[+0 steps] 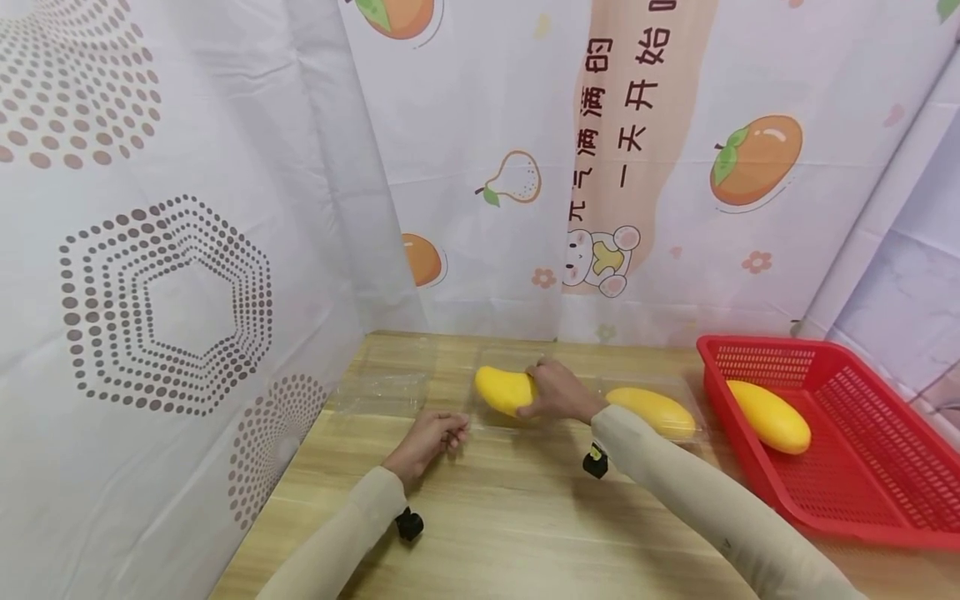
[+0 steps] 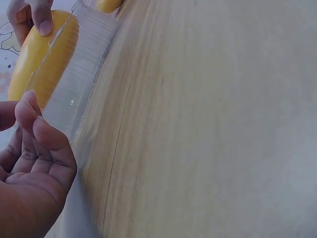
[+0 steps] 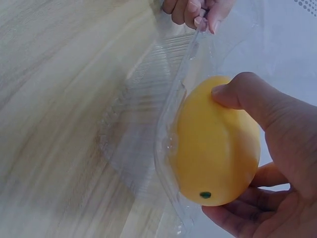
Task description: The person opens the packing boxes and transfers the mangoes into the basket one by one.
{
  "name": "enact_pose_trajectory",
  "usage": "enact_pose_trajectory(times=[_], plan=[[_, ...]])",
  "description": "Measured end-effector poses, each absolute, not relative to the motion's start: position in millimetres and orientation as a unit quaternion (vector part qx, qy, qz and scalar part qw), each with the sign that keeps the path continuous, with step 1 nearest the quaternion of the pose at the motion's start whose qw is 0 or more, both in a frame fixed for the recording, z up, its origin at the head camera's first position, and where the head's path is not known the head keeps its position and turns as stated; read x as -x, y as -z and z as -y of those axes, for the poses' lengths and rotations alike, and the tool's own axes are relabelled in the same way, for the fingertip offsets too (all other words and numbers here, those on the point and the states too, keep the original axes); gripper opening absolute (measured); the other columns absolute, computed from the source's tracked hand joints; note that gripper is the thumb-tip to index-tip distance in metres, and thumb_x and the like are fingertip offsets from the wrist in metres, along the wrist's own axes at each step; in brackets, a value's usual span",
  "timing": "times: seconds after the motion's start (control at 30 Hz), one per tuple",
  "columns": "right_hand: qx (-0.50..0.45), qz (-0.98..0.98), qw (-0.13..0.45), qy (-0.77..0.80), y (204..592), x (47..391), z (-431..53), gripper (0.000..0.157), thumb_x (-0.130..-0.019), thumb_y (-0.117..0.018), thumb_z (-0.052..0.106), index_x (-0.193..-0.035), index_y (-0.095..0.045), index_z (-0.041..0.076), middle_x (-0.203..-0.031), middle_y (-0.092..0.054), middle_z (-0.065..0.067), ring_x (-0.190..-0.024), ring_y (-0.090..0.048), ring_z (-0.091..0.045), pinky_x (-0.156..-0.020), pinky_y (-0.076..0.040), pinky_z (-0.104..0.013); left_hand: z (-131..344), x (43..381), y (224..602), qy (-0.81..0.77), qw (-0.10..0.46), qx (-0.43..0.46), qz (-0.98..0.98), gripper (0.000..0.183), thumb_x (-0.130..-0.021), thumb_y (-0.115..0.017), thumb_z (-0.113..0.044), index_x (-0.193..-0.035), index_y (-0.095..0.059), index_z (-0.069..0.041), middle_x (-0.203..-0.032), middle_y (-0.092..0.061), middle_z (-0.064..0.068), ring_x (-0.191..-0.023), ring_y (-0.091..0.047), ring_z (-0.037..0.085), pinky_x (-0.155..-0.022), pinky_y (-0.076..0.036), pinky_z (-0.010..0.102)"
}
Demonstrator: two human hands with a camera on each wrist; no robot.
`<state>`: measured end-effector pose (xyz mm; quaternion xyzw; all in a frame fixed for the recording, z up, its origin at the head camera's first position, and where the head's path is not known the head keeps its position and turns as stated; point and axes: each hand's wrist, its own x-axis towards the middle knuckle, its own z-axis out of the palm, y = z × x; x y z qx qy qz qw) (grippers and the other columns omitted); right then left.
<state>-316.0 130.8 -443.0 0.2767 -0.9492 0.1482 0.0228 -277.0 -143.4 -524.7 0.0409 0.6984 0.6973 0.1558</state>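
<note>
My right hand (image 1: pixel 558 392) grips a yellow mango (image 1: pixel 501 390), thumb on one side and fingers around the other, as the right wrist view shows. The mango is tilted at the rim of a clear plastic box (image 3: pixel 138 109) and overlaps its opening. At one end of that same box, my left hand (image 1: pixel 433 442) pinches the rim between thumb and fingers. A small dark green spot marks the mango's near end in the right wrist view.
Another clear box (image 1: pixel 386 383) stands at the back left. To the right, a second mango (image 1: pixel 652 410) lies in a clear box, partly behind my right sleeve. A red basket (image 1: pixel 765 475) at far right holds one more mango (image 1: pixel 771 417). Printed curtains (image 1: pixel 465 292) hang behind the table.
</note>
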Motion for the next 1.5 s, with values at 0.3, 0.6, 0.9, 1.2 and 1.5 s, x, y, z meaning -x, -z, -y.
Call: enact_pose_trajectory(times=[0.3,0.6,0.9,1.2,1.5], plan=[[-0.277,0.949,0.031,-0.148,439,317,-138,0.061,-0.074,-0.086,0.04,-0.113,-0.068,-0.003,-0.091,-0.058,-0.006,-0.08,-0.051,-0.02,-0.069,-0.046,-0.032,142,280,525,-0.698,0.158,-0.036,-0.698,0.034,-0.101,-0.064,-0.015,-0.112,-0.065,0.018,-0.082,-0.067,0.007,-0.069,-0.056,0.01,-0.063,-0.049,0.021],[-0.27,0.948,0.038,-0.164,436,318,-146,0.071,-0.073,-0.087,0.043,-0.122,-0.067,-0.005,-0.102,-0.064,-0.011,-0.084,-0.053,-0.021,-0.072,-0.048,-0.034,141,279,526,-0.697,0.153,-0.037,-0.7,0.032,-0.102,-0.063,-0.013,-0.112,-0.065,0.018,-0.082,-0.066,0.007,-0.07,-0.056,0.01,-0.063,-0.048,0.021],[-0.257,0.95,0.028,-0.173,430,317,-155,0.073,-0.074,-0.088,0.042,-0.125,-0.066,-0.006,-0.106,-0.064,-0.013,-0.085,-0.054,-0.022,-0.073,-0.049,-0.034,141,279,524,-0.702,0.151,-0.036,-0.695,0.031,-0.101,-0.062,-0.01,-0.113,-0.065,0.018,-0.083,-0.067,0.009,-0.069,-0.057,0.011,-0.063,-0.048,0.02],[-0.246,0.952,0.024,-0.179,428,317,-163,0.075,-0.074,-0.087,0.043,-0.126,-0.066,-0.006,-0.104,-0.063,-0.012,-0.085,-0.054,-0.023,-0.072,-0.049,-0.035,142,280,526,-0.699,0.155,-0.033,-0.697,0.032,-0.101,-0.062,-0.011,-0.115,-0.065,0.018,-0.083,-0.067,0.008,-0.069,-0.056,0.01,-0.062,-0.048,0.02],[-0.242,0.953,0.028,-0.183,424,314,-173,0.074,-0.074,-0.088,0.044,-0.125,-0.066,-0.005,-0.104,-0.062,-0.012,-0.085,-0.053,-0.023,-0.073,-0.047,-0.035,141,280,525,-0.694,0.154,-0.034,-0.702,0.03,-0.103,-0.06,-0.01,-0.113,-0.065,0.018,-0.081,-0.066,0.007,-0.067,-0.055,0.009,-0.061,-0.047,0.021]])
